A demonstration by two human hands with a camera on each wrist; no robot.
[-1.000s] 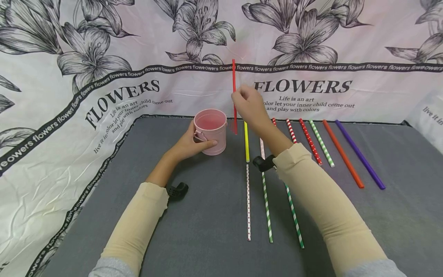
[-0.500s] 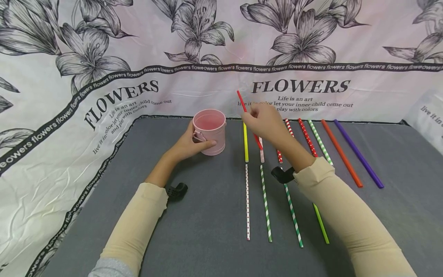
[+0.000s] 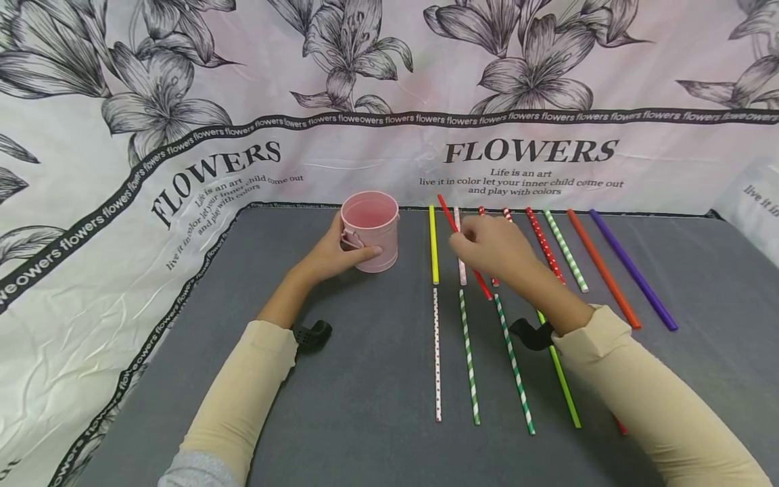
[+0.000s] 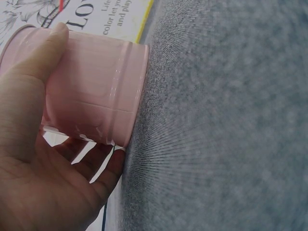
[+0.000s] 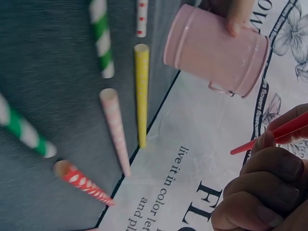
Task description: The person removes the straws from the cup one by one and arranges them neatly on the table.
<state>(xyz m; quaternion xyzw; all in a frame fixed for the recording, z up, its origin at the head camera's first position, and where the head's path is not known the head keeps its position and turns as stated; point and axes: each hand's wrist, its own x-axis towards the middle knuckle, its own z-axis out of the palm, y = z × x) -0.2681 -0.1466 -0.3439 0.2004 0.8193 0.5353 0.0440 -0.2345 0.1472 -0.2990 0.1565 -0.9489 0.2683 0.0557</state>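
My left hand (image 3: 331,257) holds a small pink bucket (image 3: 387,238) upright on the grey table, its thumb across the near side. In the left wrist view, the fingers lie behind the bucket wall (image 4: 91,77). To the right, my right hand (image 3: 499,247) pinches a red straw (image 3: 447,214), tilted with its top to the left, above the back row of straws. The right wrist view shows one end of that straw (image 5: 244,147) beyond the curled fingers. A pink-patterned straw (image 3: 457,216) and a red-and-white one lie under or beside the hand, partly hidden.
Yellow (image 3: 434,250) and white dotted (image 3: 437,358) straws lie right of the bucket. Green-striped straws (image 3: 469,358) and a lime straw (image 3: 566,392) lie in front. Orange (image 3: 602,270) and purple (image 3: 633,270) straws lie at the right. A printed cloth (image 3: 365,159) rises behind the table.
My right hand has carried the red straw right and downward, from upright beside the bucket to slanting over the back-row straws. The left hand and the bucket have stayed in place.
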